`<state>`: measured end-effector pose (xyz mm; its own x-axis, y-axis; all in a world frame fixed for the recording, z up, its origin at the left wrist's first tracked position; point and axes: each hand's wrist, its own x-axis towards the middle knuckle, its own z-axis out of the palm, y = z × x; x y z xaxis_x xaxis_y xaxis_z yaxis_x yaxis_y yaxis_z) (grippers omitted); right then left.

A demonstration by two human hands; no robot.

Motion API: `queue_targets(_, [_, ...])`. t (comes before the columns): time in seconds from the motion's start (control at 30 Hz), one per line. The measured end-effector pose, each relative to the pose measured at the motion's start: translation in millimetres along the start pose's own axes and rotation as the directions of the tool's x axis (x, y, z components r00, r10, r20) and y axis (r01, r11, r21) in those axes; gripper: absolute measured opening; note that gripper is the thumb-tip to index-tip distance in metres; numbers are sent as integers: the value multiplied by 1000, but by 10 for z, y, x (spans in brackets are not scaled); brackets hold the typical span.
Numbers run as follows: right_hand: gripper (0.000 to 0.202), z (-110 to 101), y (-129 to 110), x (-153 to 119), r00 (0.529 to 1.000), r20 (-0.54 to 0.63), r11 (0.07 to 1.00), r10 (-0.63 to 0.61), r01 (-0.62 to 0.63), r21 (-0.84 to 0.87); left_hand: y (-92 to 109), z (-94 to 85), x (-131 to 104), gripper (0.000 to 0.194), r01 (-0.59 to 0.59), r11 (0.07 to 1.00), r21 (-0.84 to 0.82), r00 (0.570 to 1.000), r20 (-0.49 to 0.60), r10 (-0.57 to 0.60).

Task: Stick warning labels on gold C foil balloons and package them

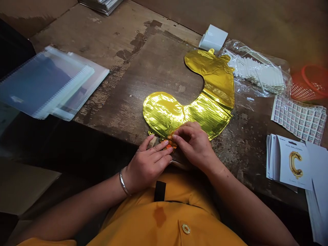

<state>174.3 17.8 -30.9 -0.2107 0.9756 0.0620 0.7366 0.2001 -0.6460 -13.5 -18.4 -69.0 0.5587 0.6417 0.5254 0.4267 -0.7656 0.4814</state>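
A flat gold foil balloon [217, 94], curved like a letter C, lies on the worn wooden table with its near edge close to the table's front. My right hand [197, 145] pinches the balloon's near edge between thumb and fingertips. Beside it, my left hand [150, 159] rests with fingers stretched out, their tips on the foil at the same spot. A small orange glint shows under those fingertips; what it is I cannot make out. Little foil tabs stick out by the left fingers. The exact point of the pinch is partly hidden by my fingers.
Clear plastic sleeves [51, 82] lie at the left edge. At the right are a bag of white sticks [256, 70], a red basket [310, 82], a sticker sheet [298, 118] and balloon cards [294, 162]. A white roll [213, 37] sits behind the balloon.
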Motion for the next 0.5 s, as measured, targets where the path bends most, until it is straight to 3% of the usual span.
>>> queue_targets(0.33, [9,34,5,7,1000,25,996,6,-4,-89,2,-4,24,11,-2,1000,-1,1000,-13,2])
queue_targets(0.4, [8,50,10,1,1000,-2,990,14,-14,-144,7,-8,32,12,11,1000,-15,1000,-16,-11])
queue_targets(0.5, [27,81,58,15,994,-102,961,26,-53,-272,15,-5,36,12,30,999,-29,999,-24,-31])
